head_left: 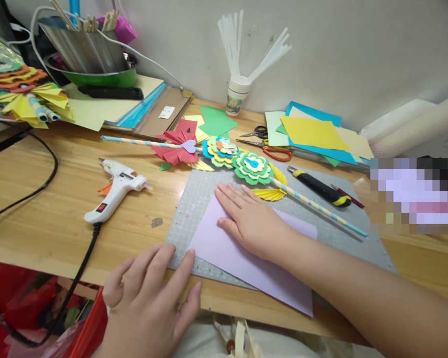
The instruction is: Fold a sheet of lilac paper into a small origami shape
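"Biggest first: under everything?"
"A wooden table (70, 174). On top, a grey cutting mat (190, 209)."
"Then?"
"Across that, a purple paper sheet (224, 248), one corner past the mat's near edge. Folded or single, cannot tell."
"Right hand (252, 221)?"
"Laid out palm down, fingers stretched almost together, thumb apart; resting on the sheet, gripping nothing."
"Which step?"
"By the look, steadying or smoothing the sheet. For the next move, probably even pressure, no slipping."
"Sheet's place?"
"Directly under the right palm, spreading toward the near side."
"Left hand (153, 288)?"
"Partly spread, fingers loosely curved, nothing visibly held. Just beside the sheet's left corner, index fingertip close; touching or not, cannot tell."
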`<action>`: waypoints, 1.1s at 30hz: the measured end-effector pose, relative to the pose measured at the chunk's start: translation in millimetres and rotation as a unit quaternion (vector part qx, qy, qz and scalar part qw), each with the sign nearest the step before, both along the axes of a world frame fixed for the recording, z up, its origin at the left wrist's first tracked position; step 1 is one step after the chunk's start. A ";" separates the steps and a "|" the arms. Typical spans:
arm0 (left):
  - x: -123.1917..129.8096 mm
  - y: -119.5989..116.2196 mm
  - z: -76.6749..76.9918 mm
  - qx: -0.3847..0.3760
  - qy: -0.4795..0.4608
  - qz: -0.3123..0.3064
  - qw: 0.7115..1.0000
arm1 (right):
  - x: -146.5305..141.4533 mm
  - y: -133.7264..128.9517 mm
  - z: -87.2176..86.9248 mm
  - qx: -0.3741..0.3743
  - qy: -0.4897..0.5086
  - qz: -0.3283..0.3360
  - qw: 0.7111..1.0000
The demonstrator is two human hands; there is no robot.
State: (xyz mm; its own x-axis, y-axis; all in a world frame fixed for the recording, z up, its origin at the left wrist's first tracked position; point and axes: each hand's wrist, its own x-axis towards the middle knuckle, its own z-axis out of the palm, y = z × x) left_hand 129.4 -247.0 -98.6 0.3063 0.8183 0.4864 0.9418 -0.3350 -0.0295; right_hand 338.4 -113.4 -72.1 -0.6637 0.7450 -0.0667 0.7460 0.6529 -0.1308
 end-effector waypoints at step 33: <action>19.5 0.6 13.6 -0.055 -0.140 0.058 0.987 | 60.3 -22.8 -5.7 0.155 -0.026 0.033 0.987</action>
